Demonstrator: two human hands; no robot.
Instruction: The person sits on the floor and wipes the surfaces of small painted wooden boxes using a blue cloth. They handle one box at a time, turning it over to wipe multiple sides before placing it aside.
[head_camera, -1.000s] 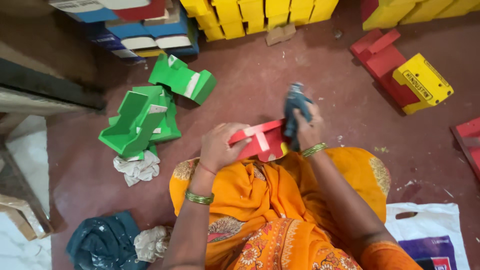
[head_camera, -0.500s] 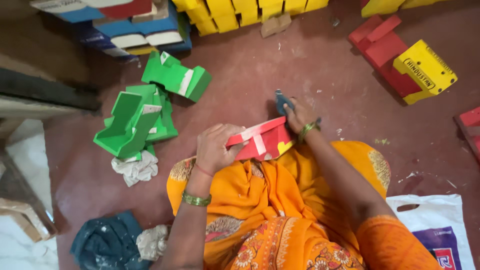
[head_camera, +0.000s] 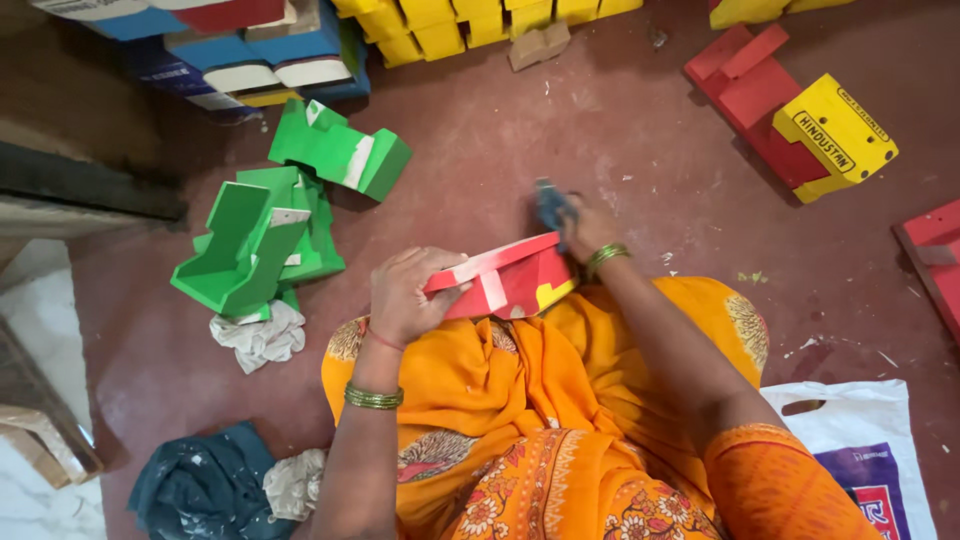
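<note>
Red painted wooden piece (head_camera: 505, 283), left hand (head_camera: 408, 295) gripping

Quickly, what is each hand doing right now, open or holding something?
Left hand: closed on the edge of the red painted wooden piece.
Right hand: closed on a small blue tool at the floor.

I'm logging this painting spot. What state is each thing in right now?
Red piece: tilted on the lap, partly unpainted.
Left hand: gripping the red piece's end.
Right hand: on the floor, closed on a dark blue object.
Green pieces: tumbled together on the floor.
White rag: crumpled.
Yellow block: lying on a red piece.
</note>
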